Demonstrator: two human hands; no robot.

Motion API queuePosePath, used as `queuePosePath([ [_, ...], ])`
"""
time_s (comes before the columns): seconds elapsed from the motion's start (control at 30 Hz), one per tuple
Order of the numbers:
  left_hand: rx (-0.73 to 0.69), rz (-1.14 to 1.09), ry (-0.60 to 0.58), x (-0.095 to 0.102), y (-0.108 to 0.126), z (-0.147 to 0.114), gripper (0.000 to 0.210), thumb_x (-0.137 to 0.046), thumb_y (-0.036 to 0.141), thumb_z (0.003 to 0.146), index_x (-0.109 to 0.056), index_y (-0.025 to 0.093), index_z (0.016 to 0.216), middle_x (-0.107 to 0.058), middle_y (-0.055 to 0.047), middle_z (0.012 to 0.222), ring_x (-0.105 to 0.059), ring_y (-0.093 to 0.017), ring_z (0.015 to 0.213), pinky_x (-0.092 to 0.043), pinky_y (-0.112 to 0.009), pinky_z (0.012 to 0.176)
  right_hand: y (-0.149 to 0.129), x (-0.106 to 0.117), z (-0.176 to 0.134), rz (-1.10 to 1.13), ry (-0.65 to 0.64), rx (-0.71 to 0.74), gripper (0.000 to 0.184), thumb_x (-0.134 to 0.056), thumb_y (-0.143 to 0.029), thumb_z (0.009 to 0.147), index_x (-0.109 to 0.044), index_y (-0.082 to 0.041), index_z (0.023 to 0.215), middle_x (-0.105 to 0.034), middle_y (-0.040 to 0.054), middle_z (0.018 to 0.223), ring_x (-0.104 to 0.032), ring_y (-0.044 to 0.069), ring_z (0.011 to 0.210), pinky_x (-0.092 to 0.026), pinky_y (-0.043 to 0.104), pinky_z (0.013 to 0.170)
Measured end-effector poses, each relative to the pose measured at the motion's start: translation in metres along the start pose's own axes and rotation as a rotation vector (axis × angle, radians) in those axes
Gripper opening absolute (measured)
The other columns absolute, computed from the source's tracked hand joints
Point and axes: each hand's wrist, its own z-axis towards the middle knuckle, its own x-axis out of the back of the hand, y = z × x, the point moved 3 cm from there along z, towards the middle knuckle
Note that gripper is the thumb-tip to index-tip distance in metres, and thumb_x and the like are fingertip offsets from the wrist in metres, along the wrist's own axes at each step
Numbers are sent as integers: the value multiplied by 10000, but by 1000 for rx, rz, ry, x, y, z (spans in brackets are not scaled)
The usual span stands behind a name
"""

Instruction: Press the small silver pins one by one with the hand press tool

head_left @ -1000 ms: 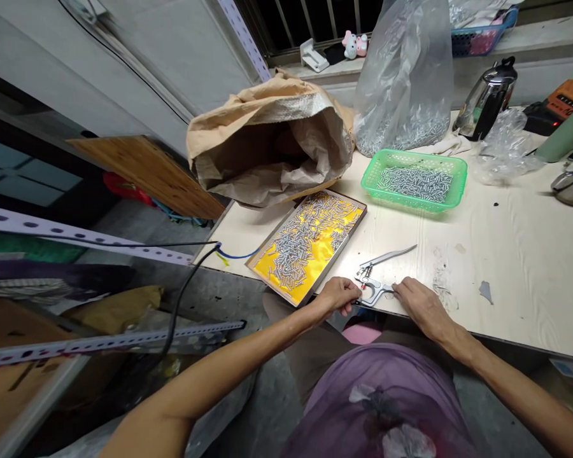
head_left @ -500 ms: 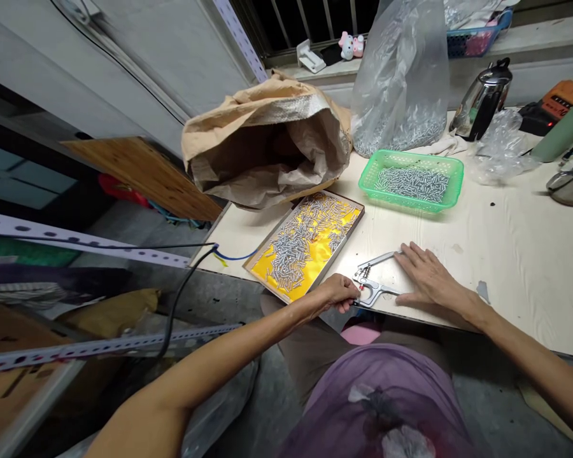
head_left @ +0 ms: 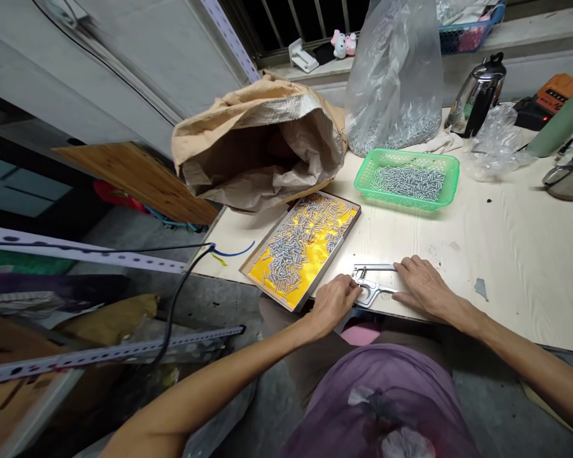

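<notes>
A pair of silver hand pliers (head_left: pixel 371 291) with a coil spring near its jaws lies at the table's front edge, handles to the right. My right hand (head_left: pixel 423 286) is closed around the handle ends, thumb on the lower one and fingers on the upper one. At the jaw end, my left hand (head_left: pixel 337 299) is pinched, its fingertips against the pliers. Whatever is between those fingertips is too small to make out. Left of the pliers, a shallow tray (head_left: pixel 333 270) lined with yellow cloth holds many small silvery metal pieces (head_left: pixel 286 251).
A green plastic basket (head_left: pixel 361 188) with similar pieces stands behind the pliers. Further back are an open brown paper sack (head_left: pixel 258 137), a clear plastic bag (head_left: pixel 394 83) of metal pieces and a metal pot (head_left: pixel 480 95). A black cable (head_left: pixel 176 299) hangs at the left.
My right hand has closed further, and the upper handle of the pliers has swung down toward the lower one. My left hand stays at the jaws. The whole view has shifted slightly.
</notes>
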Motion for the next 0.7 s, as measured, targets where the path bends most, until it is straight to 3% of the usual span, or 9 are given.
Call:
queuePosePath([
  [0.03,-133,85,84,-1,7,-1,161,-566,309,856,-596,160,907,-651,-60,878,-628,-203,833,-499,-305,700,-1,0,-1,11,-2,2,419,-686,-347,757,-545,-115,1076,-581,125,986,-497,261,901,-391,357,736],
  [0.1,-368,202,145,-9,21,2,266,-622,311,827,-571,165,1044,-623,-94,1081,-575,-250,1038,-493,-351,816,-3,-1,-2,26,-3,-2,399,-672,-315,771,-538,-109,1085,-577,125,986,-497,258,906,-393,351,731],
  [0.2,-608,286,120,-21,38,18,515,-696,294,774,-475,149,1215,-513,-143,1298,-443,-301,1239,-435,-415,960,-3,-3,-5,32,-5,-21,442,-681,-335,756,-528,-104,1100,-574,127,970,-497,267,916,-406,360,741],
  [0.3,-737,319,37,-25,44,36,660,-724,307,750,-393,144,1297,-476,-159,1332,-436,-306,1235,-406,-433,990,0,-5,-13,43,-16,-34,585,-723,-391,692,-500,-108,1154,-570,137,1012,-495,279,914,-424,376,749],
  [0.43,-725,384,-63,-20,47,47,652,-703,369,768,-404,117,1289,-543,-152,1191,-514,-283,1053,-454,-412,871,4,-4,-21,0,2,-114,551,-711,-322,721,-492,-114,1181,-579,136,1026,-500,273,901,-426,366,742],
  [0.7,-587,442,-45,-19,59,46,224,-594,327,865,-591,177,1031,-587,-68,964,-504,-236,970,-442,-332,742,9,-3,-9,-1,-12,-83,56,-606,-213,841,-590,-170,873,-582,61,826,-502,207,816,-359,308,696],
])
